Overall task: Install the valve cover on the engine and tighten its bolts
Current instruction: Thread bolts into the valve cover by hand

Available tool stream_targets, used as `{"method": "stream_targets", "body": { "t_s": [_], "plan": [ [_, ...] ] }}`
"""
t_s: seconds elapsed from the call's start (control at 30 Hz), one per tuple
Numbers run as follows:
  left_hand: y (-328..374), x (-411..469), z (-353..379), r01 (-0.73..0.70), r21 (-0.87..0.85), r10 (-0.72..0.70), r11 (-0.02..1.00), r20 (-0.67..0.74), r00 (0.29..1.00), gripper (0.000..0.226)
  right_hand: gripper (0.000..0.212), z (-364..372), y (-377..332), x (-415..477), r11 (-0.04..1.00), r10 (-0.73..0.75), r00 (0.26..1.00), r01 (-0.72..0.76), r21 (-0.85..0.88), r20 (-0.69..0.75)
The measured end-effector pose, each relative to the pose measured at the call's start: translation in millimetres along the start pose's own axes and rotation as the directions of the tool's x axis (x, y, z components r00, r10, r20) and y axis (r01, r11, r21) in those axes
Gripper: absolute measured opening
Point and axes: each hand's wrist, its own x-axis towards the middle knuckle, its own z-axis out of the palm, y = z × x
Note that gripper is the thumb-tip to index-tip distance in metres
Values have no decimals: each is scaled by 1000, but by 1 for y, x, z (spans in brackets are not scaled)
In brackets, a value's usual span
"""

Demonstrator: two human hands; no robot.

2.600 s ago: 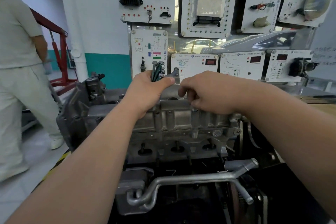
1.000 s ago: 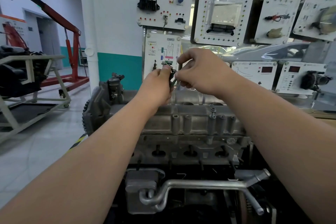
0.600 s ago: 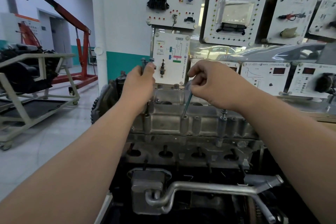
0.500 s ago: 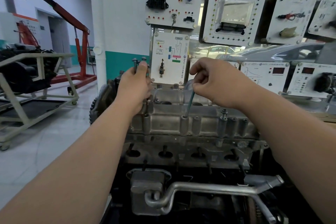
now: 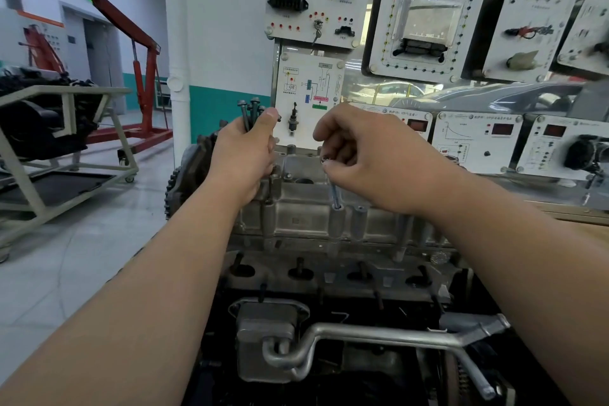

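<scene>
The grey cast valve cover (image 5: 303,217) sits on top of the engine (image 5: 329,273) in front of me. My left hand (image 5: 245,155) grips a bunch of long dark bolts (image 5: 249,112), whose heads stick up above my thumb, over the cover's left end. My right hand (image 5: 365,155) pinches the head of one bolt (image 5: 333,193); its threaded shank stands upright in a bolt hole on the cover's near edge. More open bolt holes (image 5: 360,209) sit to the right of it.
A training board with white instrument panels (image 5: 428,23) stands right behind the engine. A metal coolant pipe (image 5: 379,338) crosses below the cylinder head. At the left are a wheeled engine stand (image 5: 66,142) and a red shop crane (image 5: 145,76) on the grey floor.
My right hand took one bolt from the bunch in my left hand and lowered it into a hole on the cover's near edge. My left hand moved left. The person at left is out of view.
</scene>
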Motion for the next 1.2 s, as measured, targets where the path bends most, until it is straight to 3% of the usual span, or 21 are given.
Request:
{"method": "stream_targets", "body": {
  "t_s": [0.13, 0.27, 0.4, 0.6, 0.7, 0.83, 1.03, 1.2],
  "plan": [
    [-1, 1, -1, -10, 32, 10, 999, -2, 1000, 22, 23, -4, 5, 2, 998, 59, 998, -59, -29, 14],
    [-2, 1, -2, -20, 33, 20, 999, 12, 1000, 19, 24, -1, 13, 4, 981, 148, 978, -126, -150, 147],
    [-2, 0, -2, -30, 42, 29, 999, 11, 1000, 19, 28, 7, 13, 5, 967, 141, 949, -70, -246, 282],
    [-1, -1, -2, -30, 39, 29, 999, 15, 999, 20, 30, 2, 6, 11, 943, 147, 928, -27, -331, 342],
    [-1, 0, -2, -29, 43, 29, 999, 16, 999, 22, 20, 6, 3, 14, 895, 182, 924, -14, -445, 336],
    [-1, 0, -2, -23, 49, 22, 999, 11, 1000, 24, 28, 14, 1, 16, 821, 209, 911, 35, -570, 356],
    [-1, -1, -4, 2, 22, -3, 1000, 40, 999, 22, 32, 6, 7, 17, 871, 177, 885, 63, -488, 431],
    [0, 1, -7, 55, -31, -52, 998, 81, 995, 16, 30, 14, 4, 21, 807, 190, 893, 95, -583, 408]
  ]
}}
